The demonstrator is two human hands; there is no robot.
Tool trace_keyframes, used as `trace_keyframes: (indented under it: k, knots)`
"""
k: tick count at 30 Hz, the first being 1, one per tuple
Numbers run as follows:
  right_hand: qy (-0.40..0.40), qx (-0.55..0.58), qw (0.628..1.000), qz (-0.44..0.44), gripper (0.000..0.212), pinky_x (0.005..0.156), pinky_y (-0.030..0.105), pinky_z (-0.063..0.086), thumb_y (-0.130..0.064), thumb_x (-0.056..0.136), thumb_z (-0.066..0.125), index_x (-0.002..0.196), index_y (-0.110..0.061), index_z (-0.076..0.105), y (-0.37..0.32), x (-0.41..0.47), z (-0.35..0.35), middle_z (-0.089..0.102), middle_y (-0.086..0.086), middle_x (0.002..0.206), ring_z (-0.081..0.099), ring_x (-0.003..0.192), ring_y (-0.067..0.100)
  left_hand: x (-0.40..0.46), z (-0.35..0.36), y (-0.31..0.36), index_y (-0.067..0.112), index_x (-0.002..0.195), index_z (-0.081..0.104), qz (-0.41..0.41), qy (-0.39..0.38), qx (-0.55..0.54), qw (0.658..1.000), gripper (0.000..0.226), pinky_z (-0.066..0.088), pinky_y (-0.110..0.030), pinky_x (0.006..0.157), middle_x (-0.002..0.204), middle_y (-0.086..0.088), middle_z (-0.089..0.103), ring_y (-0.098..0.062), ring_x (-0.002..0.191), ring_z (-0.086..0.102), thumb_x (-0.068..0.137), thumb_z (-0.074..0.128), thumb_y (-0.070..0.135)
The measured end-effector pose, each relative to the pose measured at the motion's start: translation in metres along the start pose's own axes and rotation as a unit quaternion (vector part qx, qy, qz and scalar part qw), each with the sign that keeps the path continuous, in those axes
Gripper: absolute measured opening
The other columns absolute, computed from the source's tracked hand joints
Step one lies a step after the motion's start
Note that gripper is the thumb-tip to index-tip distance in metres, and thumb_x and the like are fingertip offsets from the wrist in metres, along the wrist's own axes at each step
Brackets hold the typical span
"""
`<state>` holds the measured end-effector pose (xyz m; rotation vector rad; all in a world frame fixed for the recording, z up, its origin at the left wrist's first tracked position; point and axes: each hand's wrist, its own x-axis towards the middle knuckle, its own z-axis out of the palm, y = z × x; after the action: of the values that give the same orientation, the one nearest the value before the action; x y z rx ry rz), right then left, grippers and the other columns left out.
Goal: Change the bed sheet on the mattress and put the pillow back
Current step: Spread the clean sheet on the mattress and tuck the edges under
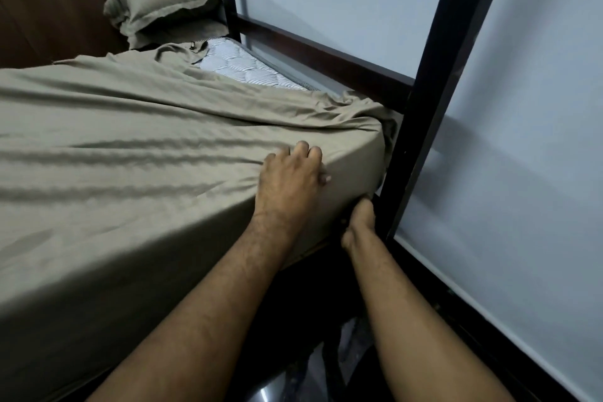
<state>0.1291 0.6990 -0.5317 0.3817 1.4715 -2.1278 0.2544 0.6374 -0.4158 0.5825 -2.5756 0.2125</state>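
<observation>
My right hand [359,222] is mostly out of sight: its fingers go under the lower edge of the bed sheet [130,140] at the near corner, beside the black bed post [424,108], so I cannot tell whether they grip cloth or only push it. On my left hand [290,173] the fingertips curl over the corner, and what lies under them is covered. The mattress [241,65] shows only as one quilted patch at the far side; the sheet hides the rest. The pillow [160,0] has its base behind bunched fabric. The bed runs off the left edge, and the floor below is too dark to read.
</observation>
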Motion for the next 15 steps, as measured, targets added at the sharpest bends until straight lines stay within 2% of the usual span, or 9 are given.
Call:
trace_keyframes:
  k: [2,4,6,8,10,11,15]
  knots:
    - [-0.01,-0.009,1.0,0.008,0.049,0.068,0.027,0.051,-0.056,0.099,0.041,0.106,-0.018,0.07,-0.002,0.003,-0.001,0.073,0.001,0.108,0.068,0.097,0.023,0.008,0.003,0.003,0.018,0.099,0.063,0.009,0.008,0.033,0.999,0.036,0.047,-0.04,0.074,0.1,-0.004,0.066,-0.03,0.095,0.063,0.09,0.061,0.053]
    - [-0.026,-0.014,0.999,0.011,0.057,0.065,0.024,0.048,-0.058,0.1,0.037,0.122,-0.016,0.068,-0.004,0.009,-0.005,0.071,-0.001,0.117,0.066,0.105,0.02,0.01,0.006,0.002,0.019,0.098,0.064,0.011,0.011,0.049,0.999,0.037,0.046,-0.04,0.075,0.099,-0.002,0.067,-0.029,0.097,0.062,0.093,0.056,0.055]
    - [-0.029,-0.02,0.999,0.012,0.057,0.061,0.022,0.047,-0.054,0.101,0.037,0.125,-0.013,0.068,-0.007,0.013,-0.008,0.07,-0.001,0.122,0.066,0.104,0.02,0.008,0.008,0.001,0.021,0.099,0.064,0.006,0.008,0.045,0.999,0.035,0.044,-0.041,0.079,0.103,-0.001,0.067,-0.028,0.102,0.06,0.096,0.051,0.053]
    - [-0.032,-0.031,0.999,0.017,0.045,0.048,0.018,0.042,-0.04,0.103,0.035,0.105,-0.013,0.07,-0.013,0.006,-0.013,0.07,0.0,0.107,0.065,0.074,0.014,0.008,0.005,0.003,0.022,0.103,0.063,-0.013,-0.011,0.025,1.0,0.035,0.041,-0.043,0.084,0.109,0.001,0.065,-0.027,0.109,0.057,0.101,0.045,0.051]
    - [-0.033,-0.011,0.998,0.043,0.042,0.032,0.012,0.031,-0.03,0.106,0.03,0.077,-0.017,0.058,-0.022,-0.003,-0.017,0.06,-0.002,0.081,0.05,0.038,0.005,0.009,0.0,0.007,0.022,0.108,0.064,-0.036,-0.026,0.003,0.999,0.036,0.039,-0.043,0.088,0.114,0.001,0.065,-0.026,0.115,0.054,0.103,0.04,0.049]
    - [-0.032,-0.003,0.998,0.054,0.043,0.029,0.011,0.027,-0.027,0.106,0.029,0.07,-0.02,0.051,-0.026,-0.007,-0.02,0.052,-0.003,0.073,0.042,0.027,0.004,0.01,-0.003,0.009,0.022,0.11,0.064,-0.04,-0.034,-0.003,0.999,0.036,0.038,-0.043,0.089,0.115,0.001,0.065,-0.026,0.117,0.053,0.104,0.04,0.048]
    - [-0.019,0.0,0.997,0.072,0.042,0.026,0.01,0.022,-0.016,0.104,0.026,0.066,-0.02,0.043,-0.038,-0.028,-0.028,0.047,-0.003,0.061,0.032,0.019,0.004,0.007,-0.016,0.01,0.018,0.107,0.066,-0.023,-0.026,-0.026,0.999,0.034,0.038,-0.041,0.085,0.111,-0.003,0.067,-0.029,0.112,0.055,0.105,0.043,0.043]
